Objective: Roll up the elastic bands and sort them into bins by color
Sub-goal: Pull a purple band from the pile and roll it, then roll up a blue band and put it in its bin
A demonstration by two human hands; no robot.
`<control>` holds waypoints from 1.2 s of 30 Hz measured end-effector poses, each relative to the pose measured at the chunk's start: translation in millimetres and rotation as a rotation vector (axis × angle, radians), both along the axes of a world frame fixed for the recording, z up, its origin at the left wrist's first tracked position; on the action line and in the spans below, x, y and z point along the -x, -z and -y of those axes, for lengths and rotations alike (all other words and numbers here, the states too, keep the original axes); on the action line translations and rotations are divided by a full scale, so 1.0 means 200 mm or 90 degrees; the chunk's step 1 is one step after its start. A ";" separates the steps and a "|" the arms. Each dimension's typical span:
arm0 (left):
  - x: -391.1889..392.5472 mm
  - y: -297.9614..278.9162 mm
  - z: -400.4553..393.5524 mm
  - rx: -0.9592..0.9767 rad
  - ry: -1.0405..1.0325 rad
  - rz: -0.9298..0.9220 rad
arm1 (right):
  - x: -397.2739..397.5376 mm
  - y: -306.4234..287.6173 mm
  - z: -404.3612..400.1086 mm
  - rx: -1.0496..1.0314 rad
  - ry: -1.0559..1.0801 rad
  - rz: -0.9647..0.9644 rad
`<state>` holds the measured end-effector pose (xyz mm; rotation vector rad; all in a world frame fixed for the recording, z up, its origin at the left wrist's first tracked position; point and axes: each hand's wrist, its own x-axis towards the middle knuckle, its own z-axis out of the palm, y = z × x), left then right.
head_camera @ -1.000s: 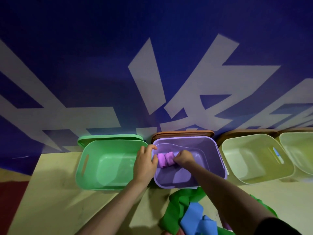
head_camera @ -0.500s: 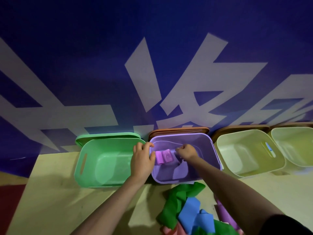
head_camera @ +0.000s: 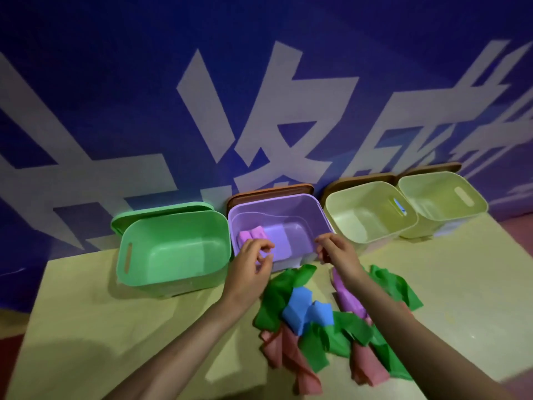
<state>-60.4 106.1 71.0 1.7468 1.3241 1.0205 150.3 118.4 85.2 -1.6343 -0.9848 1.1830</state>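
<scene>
Nearest you on the table (head_camera: pixel 86 327) lies a loose heap of green, blue, pink and purple bands (head_camera: pixel 323 321), partly under your right forearm. Beyond it, your left hand (head_camera: pixel 251 264) and right hand (head_camera: pixel 336 251) hover at the purple bin's (head_camera: pixel 317 209) near rim, fingers loosely curled, holding nothing. Farther in, the rolled purple band (head_camera: pixel 251 235) rests on the bin floor, just past your left fingertips. A green bin (head_camera: pixel 129 255) stands alongside.

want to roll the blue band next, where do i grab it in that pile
Pinch the blue band at its raised folded edge nearest the purple bin, coming from above. It lies on top of the green bands, so that end is exposed; its lower end tucks among green and red folds. Either empty hand could reach it.
</scene>
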 end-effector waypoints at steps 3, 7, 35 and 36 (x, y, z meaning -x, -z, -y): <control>-0.06 0.11 0.20 0.082 0.069 -0.012 | -0.10 0.08 0.22 0.039 -0.023 0.018; -0.15 0.28 0.33 0.206 0.084 -0.086 | -0.26 0.26 0.42 0.108 -0.099 0.103; -0.84 -0.15 0.48 0.251 -0.182 0.267 | -0.44 -0.25 0.31 -0.084 -0.373 -0.159; -0.87 -0.18 0.48 0.242 -0.169 0.272 | -0.48 -0.29 0.29 -0.086 -0.363 -0.170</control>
